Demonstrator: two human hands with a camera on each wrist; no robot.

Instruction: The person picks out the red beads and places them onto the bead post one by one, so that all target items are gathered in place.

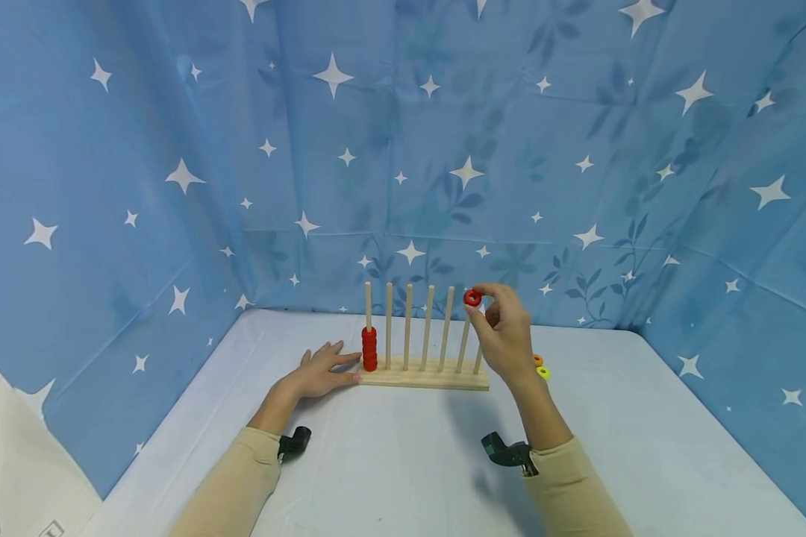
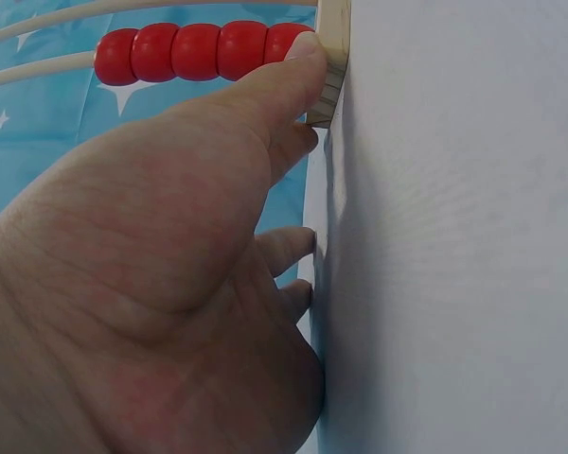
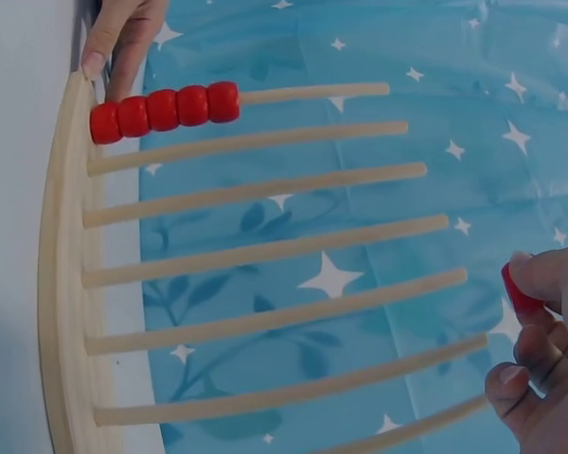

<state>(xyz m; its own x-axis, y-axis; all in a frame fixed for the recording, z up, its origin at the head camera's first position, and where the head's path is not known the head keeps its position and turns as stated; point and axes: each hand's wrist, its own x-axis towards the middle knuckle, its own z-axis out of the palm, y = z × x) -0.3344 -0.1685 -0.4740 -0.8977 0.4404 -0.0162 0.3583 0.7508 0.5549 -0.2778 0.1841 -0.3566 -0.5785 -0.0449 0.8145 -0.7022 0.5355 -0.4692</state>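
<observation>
A wooden rack (image 1: 425,379) with several upright pegs stands on the table, and its leftmost peg carries a stack of red beads (image 1: 369,349). My left hand (image 1: 317,373) rests at the rack's left end, thumb and index finger touching the base, the other fingers spread; the left wrist view shows the thumb beside the lowest bead. My right hand (image 1: 504,328) pinches a red ring bead (image 1: 472,298) between thumb and fingertips, up near the tops of the right-hand pegs. In the right wrist view this bead (image 3: 522,291) is seen side-on, apart from the stack.
An orange bead (image 1: 538,359) and a yellow bead (image 1: 543,373) lie on the white table (image 1: 389,462) to the right of the rack, close by the right forearm. A blue curtain (image 1: 403,149) with white stars hangs behind and at both sides.
</observation>
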